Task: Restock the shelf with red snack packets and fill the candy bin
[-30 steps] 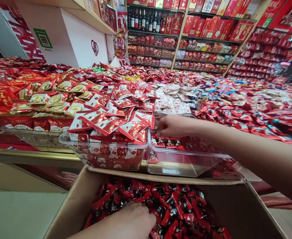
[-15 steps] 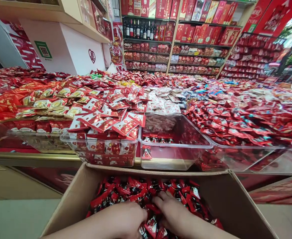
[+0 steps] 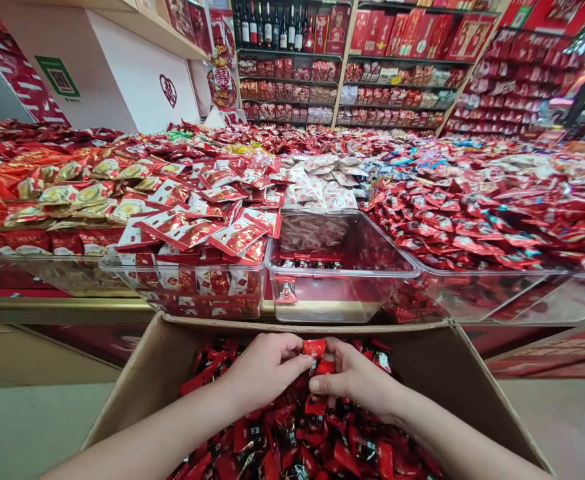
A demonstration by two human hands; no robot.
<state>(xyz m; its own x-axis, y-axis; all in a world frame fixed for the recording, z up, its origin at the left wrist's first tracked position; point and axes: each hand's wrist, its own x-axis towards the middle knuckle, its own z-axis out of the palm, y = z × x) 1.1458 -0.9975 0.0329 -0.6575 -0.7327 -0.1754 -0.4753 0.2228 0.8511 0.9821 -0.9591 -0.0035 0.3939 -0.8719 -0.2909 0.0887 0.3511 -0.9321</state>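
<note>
Over an open cardboard box (image 3: 137, 373), both my hands come close together. My left hand (image 3: 262, 370) pinches a small red-and-black wrapped candy (image 3: 314, 347) between thumb and fingers. Facing it, my right hand (image 3: 365, 381) is closed round several of the same candies, with its thumb in front. The fingers partly hide what they hold. Below lies a loose heap of red-and-black candies (image 3: 292, 437). Just beyond the box stands a clear plastic bin (image 3: 342, 293), with a short row of similar candies (image 3: 312, 262) at its back left.
To the left, a clear bin (image 3: 182, 293) is heaped with white-and-red packets (image 3: 187, 227). On the right, red packets (image 3: 447, 220) overfill another bin. More sweets cover the counter behind. Shelves (image 3: 342, 73) with bottles and red boxes rise at the back.
Both hands have risen out of the candy heap towards the box's far side, bringing candies up between their fingers. The view has tilted down a little.
</note>
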